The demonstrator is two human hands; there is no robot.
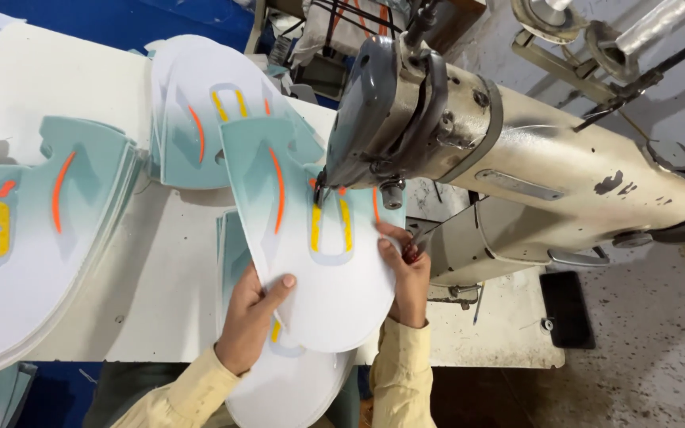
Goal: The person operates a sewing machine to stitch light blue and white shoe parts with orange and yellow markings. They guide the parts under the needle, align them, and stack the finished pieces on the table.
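Observation:
A white and pale-teal shoe-upper panel [311, 261] with orange and yellow stripes lies under the head of a cream industrial sewing machine [517, 158], its far end at the needle area [323, 186]. My left hand [251, 317] grips the panel's near left edge, thumb on top. At the right edge my right hand [406, 273] pinches the panel beside the machine's post. Another similar panel [287, 388] lies underneath, sticking out toward me.
Stacks of the same printed panels lie on the white table [160, 277]: one stack at far left [33, 238], another behind the needle [200, 111]. A black foot pedal [566, 309] sits on the speckled floor at right. Thread guides stand at top right.

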